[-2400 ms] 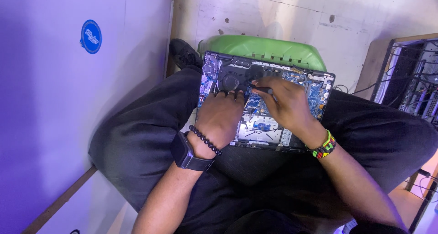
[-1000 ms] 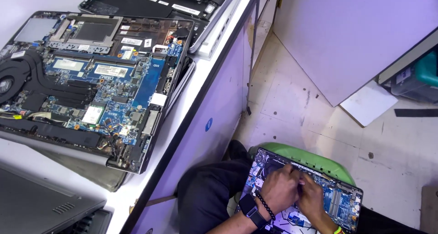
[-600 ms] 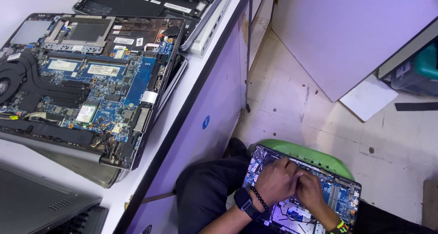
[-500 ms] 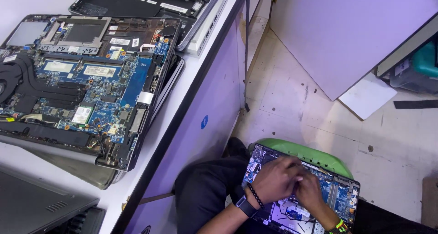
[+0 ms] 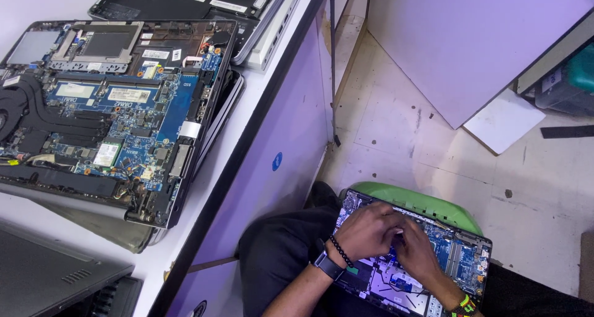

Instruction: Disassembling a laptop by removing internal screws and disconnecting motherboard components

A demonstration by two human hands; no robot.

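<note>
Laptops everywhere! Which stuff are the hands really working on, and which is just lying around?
In use:
- opened laptop on the lap
- left hand, on its board
- right hand, beside it

Lying about:
- opened laptop on the desk
- dark laptop behind it
- green stool
- white board on the floor

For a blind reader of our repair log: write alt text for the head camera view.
Both hands, left hand and right hand, work close together on an opened laptop resting on the person's lap above a green stool. On the white table to the left lie more opened laptops, the nearest showing a blue circuit board.
</note>
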